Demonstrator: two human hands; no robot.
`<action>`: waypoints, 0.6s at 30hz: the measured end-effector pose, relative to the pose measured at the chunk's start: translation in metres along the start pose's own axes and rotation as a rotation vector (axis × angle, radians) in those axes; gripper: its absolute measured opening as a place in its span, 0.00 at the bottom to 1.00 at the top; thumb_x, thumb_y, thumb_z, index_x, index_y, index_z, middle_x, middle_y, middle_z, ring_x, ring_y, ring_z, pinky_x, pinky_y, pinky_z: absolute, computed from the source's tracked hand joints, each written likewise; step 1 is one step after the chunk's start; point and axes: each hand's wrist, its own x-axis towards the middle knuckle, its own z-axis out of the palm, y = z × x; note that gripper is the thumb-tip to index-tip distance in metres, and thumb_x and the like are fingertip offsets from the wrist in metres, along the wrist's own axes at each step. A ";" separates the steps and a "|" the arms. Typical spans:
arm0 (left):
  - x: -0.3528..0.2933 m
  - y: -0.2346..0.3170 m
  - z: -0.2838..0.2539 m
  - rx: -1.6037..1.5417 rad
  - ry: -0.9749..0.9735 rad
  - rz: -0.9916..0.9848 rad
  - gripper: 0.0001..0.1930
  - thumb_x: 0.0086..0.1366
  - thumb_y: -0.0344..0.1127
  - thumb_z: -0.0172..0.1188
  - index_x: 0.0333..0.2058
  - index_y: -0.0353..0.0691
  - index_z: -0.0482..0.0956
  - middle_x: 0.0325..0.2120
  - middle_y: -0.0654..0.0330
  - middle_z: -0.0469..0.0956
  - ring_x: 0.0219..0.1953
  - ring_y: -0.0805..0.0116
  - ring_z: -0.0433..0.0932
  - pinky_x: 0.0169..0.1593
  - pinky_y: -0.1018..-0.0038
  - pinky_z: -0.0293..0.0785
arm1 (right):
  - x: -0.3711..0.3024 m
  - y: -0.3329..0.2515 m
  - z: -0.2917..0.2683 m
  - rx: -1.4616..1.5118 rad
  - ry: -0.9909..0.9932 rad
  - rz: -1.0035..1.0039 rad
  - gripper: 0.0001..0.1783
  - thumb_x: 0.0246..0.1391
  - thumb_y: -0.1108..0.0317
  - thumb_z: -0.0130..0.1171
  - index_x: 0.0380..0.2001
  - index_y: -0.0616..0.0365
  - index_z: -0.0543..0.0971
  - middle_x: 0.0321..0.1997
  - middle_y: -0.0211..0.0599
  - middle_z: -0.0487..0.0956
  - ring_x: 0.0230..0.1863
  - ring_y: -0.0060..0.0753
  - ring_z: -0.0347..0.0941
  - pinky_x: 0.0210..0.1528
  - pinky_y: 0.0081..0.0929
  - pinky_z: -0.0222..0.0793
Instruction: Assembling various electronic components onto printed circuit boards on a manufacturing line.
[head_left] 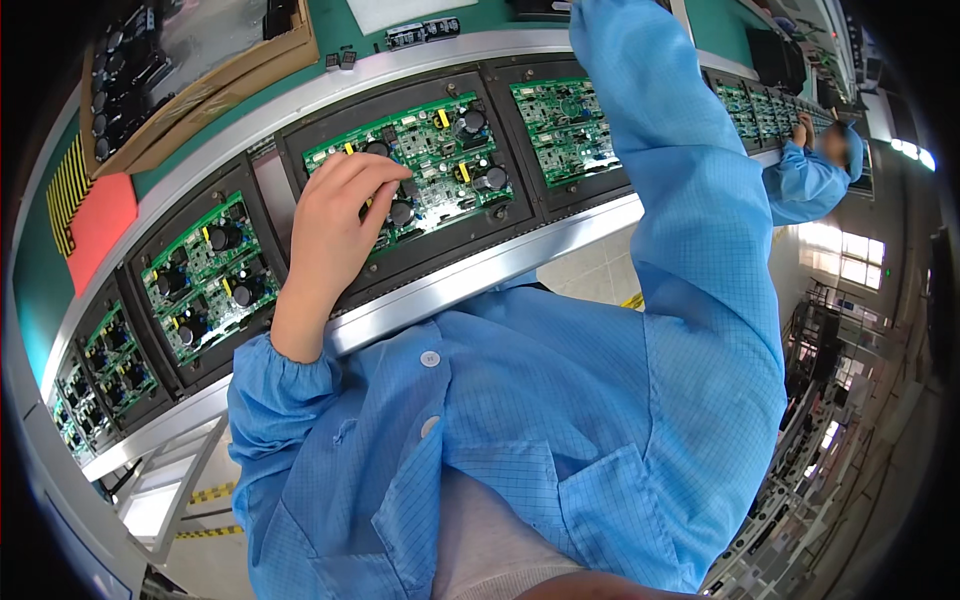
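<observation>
My left hand [345, 205] is over a green circuit board [440, 205] that lies in a black carrier frame. Its fingers are curled, with thumb and forefinger close together above the board. A small dark part shows by the fingertips; whether I hold it or it sits on the board, I cannot tell. Round black capacitors [472, 122] and yellow parts [463, 173] stand on this board. My right arm in its blue sleeve [690, 150] stretches away to the far side of the bench, and the hand is beyond the upper edge of the picture.
More boards in carriers line the metal-edged track, one at left [215, 275] and one at right [560, 130]. A cardboard box [210, 105] of black capacitors stands far left, near a red sheet [103, 225]. Loose capacitors [422, 32] lie beyond the track. A co-worker [815, 170] sits farther right.
</observation>
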 end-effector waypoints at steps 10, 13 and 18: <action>0.002 0.003 0.003 0.020 -0.008 0.006 0.05 0.63 0.28 0.66 0.38 0.42 0.85 0.36 0.64 0.83 0.41 0.61 0.80 0.49 0.66 0.75 | -0.010 -0.008 -0.021 0.230 0.072 0.037 0.10 0.44 0.68 0.72 0.31 0.61 0.85 0.35 0.57 0.84 0.40 0.61 0.82 0.45 0.49 0.80; 0.003 0.002 0.006 0.004 -0.008 0.007 0.05 0.63 0.28 0.66 0.37 0.42 0.85 0.36 0.64 0.83 0.40 0.61 0.80 0.48 0.66 0.76 | -0.010 -0.003 -0.010 0.201 0.109 0.026 0.10 0.45 0.68 0.72 0.31 0.60 0.85 0.35 0.56 0.84 0.40 0.61 0.82 0.46 0.49 0.79; 0.001 -0.001 0.008 0.017 -0.003 0.013 0.04 0.63 0.29 0.66 0.37 0.42 0.85 0.36 0.63 0.83 0.39 0.60 0.80 0.48 0.66 0.76 | -0.009 -0.004 -0.007 0.109 0.164 -0.002 0.09 0.45 0.69 0.72 0.31 0.59 0.86 0.34 0.54 0.84 0.39 0.59 0.82 0.47 0.48 0.79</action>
